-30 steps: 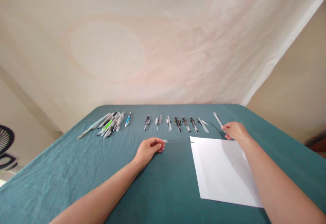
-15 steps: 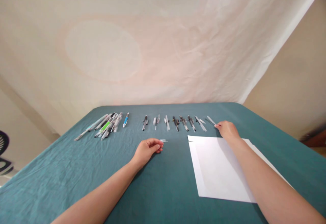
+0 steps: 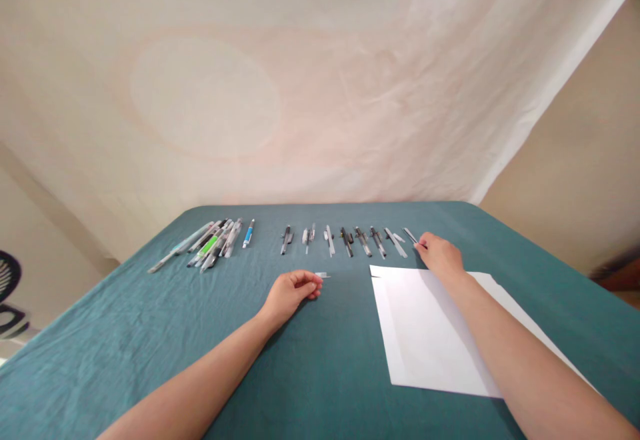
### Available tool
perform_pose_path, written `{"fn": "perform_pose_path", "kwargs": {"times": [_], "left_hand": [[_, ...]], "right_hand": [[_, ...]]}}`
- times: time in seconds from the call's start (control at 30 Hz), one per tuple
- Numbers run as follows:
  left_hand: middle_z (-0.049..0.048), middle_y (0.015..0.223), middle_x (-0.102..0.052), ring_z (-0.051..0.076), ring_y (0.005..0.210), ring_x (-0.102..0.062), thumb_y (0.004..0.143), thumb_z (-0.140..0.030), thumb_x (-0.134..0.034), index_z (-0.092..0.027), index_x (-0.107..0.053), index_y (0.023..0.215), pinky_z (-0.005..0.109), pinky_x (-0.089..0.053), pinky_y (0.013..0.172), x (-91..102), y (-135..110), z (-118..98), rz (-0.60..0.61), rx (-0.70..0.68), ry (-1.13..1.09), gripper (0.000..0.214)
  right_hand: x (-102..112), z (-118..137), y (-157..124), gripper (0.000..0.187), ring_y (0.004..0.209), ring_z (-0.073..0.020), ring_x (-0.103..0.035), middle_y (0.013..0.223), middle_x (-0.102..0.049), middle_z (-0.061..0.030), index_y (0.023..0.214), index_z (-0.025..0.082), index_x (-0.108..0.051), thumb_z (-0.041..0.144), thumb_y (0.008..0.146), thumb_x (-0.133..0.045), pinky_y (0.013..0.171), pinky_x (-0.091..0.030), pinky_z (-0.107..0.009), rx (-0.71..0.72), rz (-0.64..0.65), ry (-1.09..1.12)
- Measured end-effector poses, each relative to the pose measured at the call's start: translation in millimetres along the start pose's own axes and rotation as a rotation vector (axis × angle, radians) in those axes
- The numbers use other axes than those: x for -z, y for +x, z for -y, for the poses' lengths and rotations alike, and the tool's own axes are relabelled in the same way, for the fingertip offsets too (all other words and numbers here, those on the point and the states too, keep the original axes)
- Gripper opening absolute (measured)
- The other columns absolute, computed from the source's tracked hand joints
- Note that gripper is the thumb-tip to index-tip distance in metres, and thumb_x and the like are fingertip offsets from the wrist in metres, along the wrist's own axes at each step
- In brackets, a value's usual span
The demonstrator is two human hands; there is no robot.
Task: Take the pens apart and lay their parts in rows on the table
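Note:
My left hand (image 3: 295,295) is closed in a pinch above the middle of the cloth. A small clear piece, which looks like a pen cap (image 3: 323,275), sticks out past its fingertips; the rest is hidden by the fingers. At the right end of a row of pens my right hand (image 3: 440,252) is closed on the near end of a slim pen part (image 3: 411,235), which lies slanted on the cloth. Left of it, a pale pen barrel (image 3: 397,243) lies with small pieces beside it. More dark and clear pens (image 3: 377,242) continue the row leftward.
A pile of pens (image 3: 213,247), one bright green, lies at the far left with a blue pen (image 3: 249,234) beside it. White paper sheets (image 3: 430,333) lie under my right forearm. The table has a green cloth (image 3: 330,360); a pale sheet (image 3: 320,93) hangs behind.
My right hand has shifted slightly left and closer to the row, along with the slim pen part. My left hand stays in place with the clear piece.

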State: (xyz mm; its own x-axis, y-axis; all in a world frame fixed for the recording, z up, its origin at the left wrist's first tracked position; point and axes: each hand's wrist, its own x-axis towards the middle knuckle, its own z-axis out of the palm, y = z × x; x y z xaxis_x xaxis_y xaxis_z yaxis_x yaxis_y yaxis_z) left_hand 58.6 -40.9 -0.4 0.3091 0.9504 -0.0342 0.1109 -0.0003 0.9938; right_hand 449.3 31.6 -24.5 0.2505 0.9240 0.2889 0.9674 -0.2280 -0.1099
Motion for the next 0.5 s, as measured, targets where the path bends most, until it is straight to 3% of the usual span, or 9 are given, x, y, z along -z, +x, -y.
{"fn": "perform_pose_path", "kwargs": {"times": [0.23, 0.5], "left_hand": [[0.0066, 0.081, -0.066, 0.013, 0.069, -0.061, 0.073, -0.025, -0.059, -0.012, -0.064, 0.087, 0.026, -0.048, 0.069, 0.5, 0.0, 0.8, 0.007, 0.016, 0.022, 0.019], [0.0072, 0.081, -0.066, 0.013, 0.069, -0.06, 0.073, -0.025, -0.059, -0.012, -0.064, 0.087, 0.026, -0.048, 0.068, 0.9, 0.5, 2.0, 0.013, 0.014, 0.023, 0.02]], "right_hand": [[-2.8, -0.7, -1.1, 0.022, 0.074, -0.0164, -0.056, 0.087, -0.062, -0.0042, 0.082, 0.023, -0.065, 0.037, 0.082, -0.048, 0.058, -0.034, -0.024, 0.097, -0.028, 0.077], [-5.6, -10.7, 23.7, 0.031, 0.077, -0.0136, -0.055, 0.094, -0.058, -0.006, 0.103, 0.018, -0.064, 0.015, 0.083, -0.04, 0.069, -0.039, -0.022, 0.217, -0.017, 0.201]]}}
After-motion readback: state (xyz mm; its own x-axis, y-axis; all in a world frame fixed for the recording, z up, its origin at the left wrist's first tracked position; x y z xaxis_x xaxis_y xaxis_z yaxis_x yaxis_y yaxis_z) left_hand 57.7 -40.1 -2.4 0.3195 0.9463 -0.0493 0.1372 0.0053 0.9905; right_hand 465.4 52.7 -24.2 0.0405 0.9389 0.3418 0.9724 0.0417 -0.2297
